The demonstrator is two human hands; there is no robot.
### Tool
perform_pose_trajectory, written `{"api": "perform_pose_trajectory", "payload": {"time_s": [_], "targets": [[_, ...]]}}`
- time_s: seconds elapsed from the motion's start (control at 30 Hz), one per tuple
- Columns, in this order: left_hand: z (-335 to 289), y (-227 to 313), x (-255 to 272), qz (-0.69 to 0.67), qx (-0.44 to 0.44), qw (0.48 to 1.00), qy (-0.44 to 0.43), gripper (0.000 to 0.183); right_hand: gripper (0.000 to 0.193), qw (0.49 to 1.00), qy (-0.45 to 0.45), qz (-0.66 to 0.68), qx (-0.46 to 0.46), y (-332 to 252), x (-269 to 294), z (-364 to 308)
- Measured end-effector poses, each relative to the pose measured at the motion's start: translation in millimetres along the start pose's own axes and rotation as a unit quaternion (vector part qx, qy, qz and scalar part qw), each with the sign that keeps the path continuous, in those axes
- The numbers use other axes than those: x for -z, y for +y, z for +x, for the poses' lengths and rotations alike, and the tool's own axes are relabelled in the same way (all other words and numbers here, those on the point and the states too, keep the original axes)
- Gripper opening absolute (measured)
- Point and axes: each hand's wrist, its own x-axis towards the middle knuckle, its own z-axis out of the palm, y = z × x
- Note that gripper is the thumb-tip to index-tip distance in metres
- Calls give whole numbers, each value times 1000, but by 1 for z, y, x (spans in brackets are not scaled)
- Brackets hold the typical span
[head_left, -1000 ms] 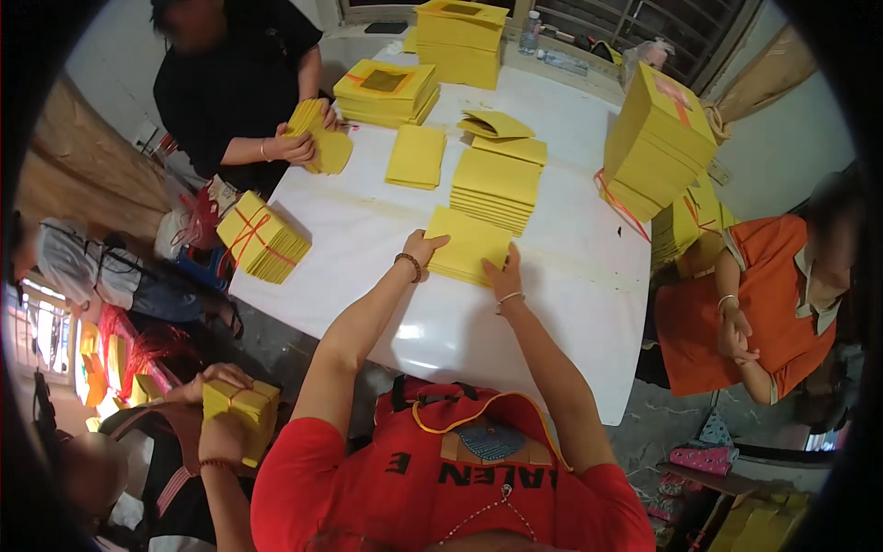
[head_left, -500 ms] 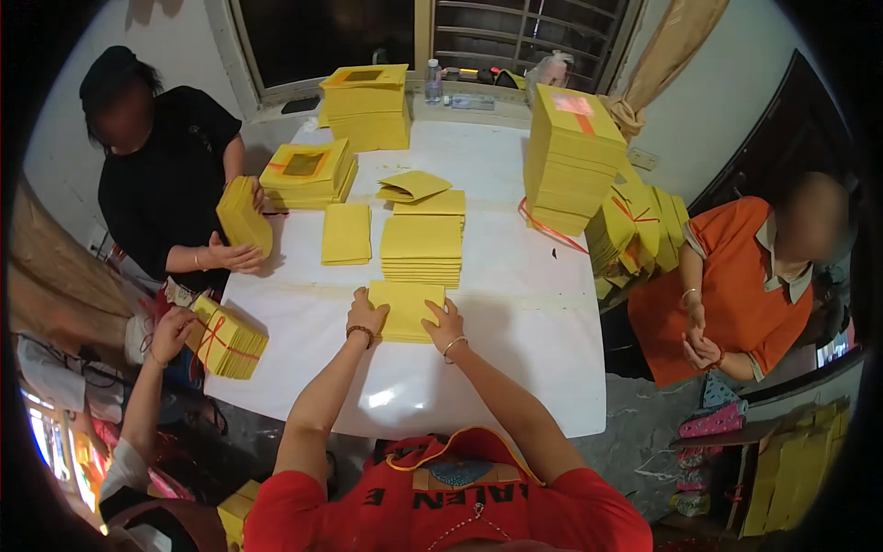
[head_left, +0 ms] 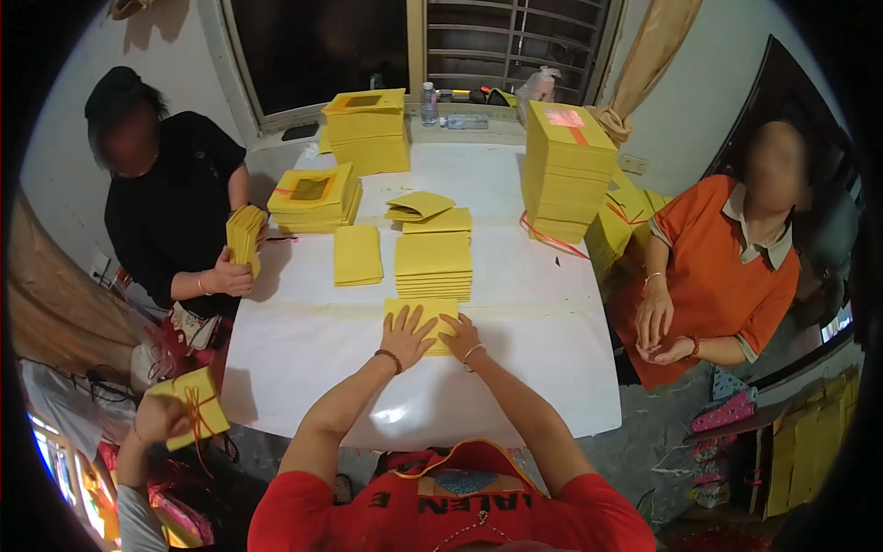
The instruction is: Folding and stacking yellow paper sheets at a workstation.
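Observation:
A small stack of folded yellow paper (head_left: pixel 446 305) lies on the table in front of me. My left hand (head_left: pixel 409 339) rests on its top, fingers spread and palm down. At the stack's right edge is my right hand (head_left: pixel 463 340), its fingers apart and touching the paper. Just beyond lies a larger fanned pile of yellow paper (head_left: pixel 432 256). A loosely folded yellow piece (head_left: pixel 421 204) sits behind that, and a smaller yellow stack (head_left: pixel 357 255) is to the left. Part of the near stack is hidden under my hands.
Tall yellow stacks stand at the back left (head_left: pixel 370 147) and back right (head_left: pixel 568 170) of the white table (head_left: pixel 515 396). A person in black (head_left: pixel 175 202) holds a yellow bundle (head_left: pixel 242 241). Opposite is a person in orange (head_left: pixel 722 267). Another hand (head_left: pixel 158 419) holds a tied bundle (head_left: pixel 200 405).
My left hand has moved from the stack's left edge onto its top and flattened. At the lower left, the tied bundle has been lifted off the table by another person's hand.

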Motion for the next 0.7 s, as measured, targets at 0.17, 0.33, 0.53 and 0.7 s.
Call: {"api": "perform_pose_trajectory", "payload": {"time_s": [0.17,0.33,0.53,0.7], "targets": [[3,0,14,-6,-4,1000,-17,50,45,986,162,34,22,-15,9,-3],[14,0,38,3,-34,999,-25,43,38,984,137,97,68,-55,55,1],[30,16,42,-27,-39,998,40,39,31,975,90,183,85,-70,108,-7],[38,55,71,-122,-58,986,98,35,25,958,41,281,30,-67,160,-28]]}}
